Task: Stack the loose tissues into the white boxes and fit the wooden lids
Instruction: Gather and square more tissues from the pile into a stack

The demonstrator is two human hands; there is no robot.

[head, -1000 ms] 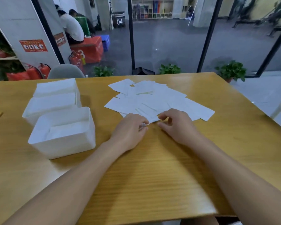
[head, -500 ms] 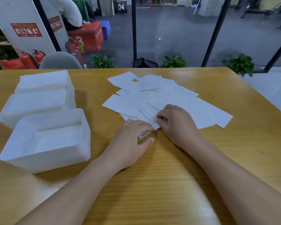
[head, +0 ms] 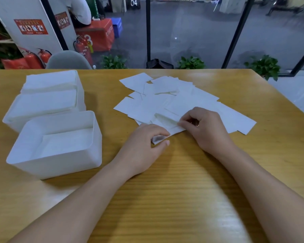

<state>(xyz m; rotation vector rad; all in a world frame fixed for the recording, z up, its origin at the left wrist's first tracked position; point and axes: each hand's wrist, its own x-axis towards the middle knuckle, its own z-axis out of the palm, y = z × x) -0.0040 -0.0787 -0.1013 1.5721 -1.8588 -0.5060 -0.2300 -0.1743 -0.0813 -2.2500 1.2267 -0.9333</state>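
Observation:
Loose white tissues [head: 174,100] lie scattered in an overlapping pile at the table's middle. My left hand [head: 144,146] pinches the near corner of one folded tissue [head: 167,123] at the pile's front edge. My right hand [head: 205,128] pinches the same tissue's right end with curled fingers. Three white boxes stand in a row at the left. The nearest box [head: 60,165] holds a low layer of tissues. The middle box [head: 42,104] and the far box [head: 51,81] are filled close to their rims. No wooden lid is in view.
The wooden table [head: 165,199] stretches wide in front of me, its right edge running diagonally at the right. A grey chair back [head: 68,60] rises behind the far edge. Potted plants [head: 263,67] and black window posts stand beyond the table.
The view has tilted down and come closer. Both hands have closed on the front tissue and lifted its near edge a little off the table.

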